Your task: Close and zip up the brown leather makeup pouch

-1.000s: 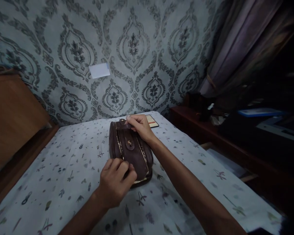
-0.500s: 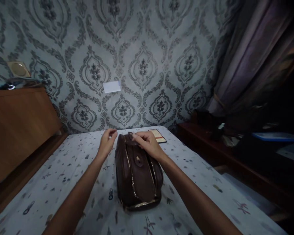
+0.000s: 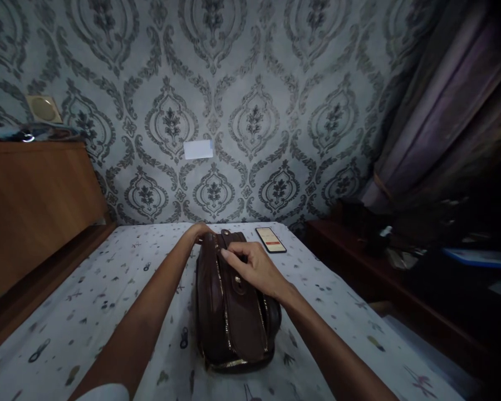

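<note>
Left hand (image 3: 198, 233) clamped on bag (image 3: 229, 312) far end, right hand (image 3: 254, 268) pinching top flap; next, judging, zip pull along bed (image 3: 87, 312) middle

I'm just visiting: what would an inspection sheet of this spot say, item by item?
Surface: bed sheet, pale with small printed motifs.
Job's things: brown zippered bag lying on the sheet.
Clutter: phone beside the bag's far end, screen lit.
Hands: left hand at the bag's far end; right hand on its top, fingers pinched near the zipper.
Cables: nothing seen.
Surroundings: patterned wallpaper with a white patch; wooden headboard on the left; curtain and dark shelf on the right.
</note>
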Motion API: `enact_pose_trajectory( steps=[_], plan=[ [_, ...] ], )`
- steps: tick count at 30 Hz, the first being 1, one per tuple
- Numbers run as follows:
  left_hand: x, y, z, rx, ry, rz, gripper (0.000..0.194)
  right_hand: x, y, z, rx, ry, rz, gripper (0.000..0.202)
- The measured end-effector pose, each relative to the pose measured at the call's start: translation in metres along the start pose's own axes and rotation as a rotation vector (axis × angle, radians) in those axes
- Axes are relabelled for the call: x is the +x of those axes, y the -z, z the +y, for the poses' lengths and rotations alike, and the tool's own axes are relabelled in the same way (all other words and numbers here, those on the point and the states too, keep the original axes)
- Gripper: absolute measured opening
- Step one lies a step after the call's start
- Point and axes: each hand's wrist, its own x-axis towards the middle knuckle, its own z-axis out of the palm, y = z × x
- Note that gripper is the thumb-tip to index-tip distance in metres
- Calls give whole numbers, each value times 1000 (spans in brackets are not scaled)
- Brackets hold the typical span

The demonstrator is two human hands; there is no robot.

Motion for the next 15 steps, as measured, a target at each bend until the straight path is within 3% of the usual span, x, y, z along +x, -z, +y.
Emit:
enact_pose_trajectory(
  steps=[6, 15],
  plan=[
    [9, -6, -6, -45, 26, 15, 27, -2, 2, -5, -113, 7, -32, 42],
    [16, -11, -12, -170, 3, 13, 26, -13, -4, -6, 110, -60, 115, 51]
  ],
)
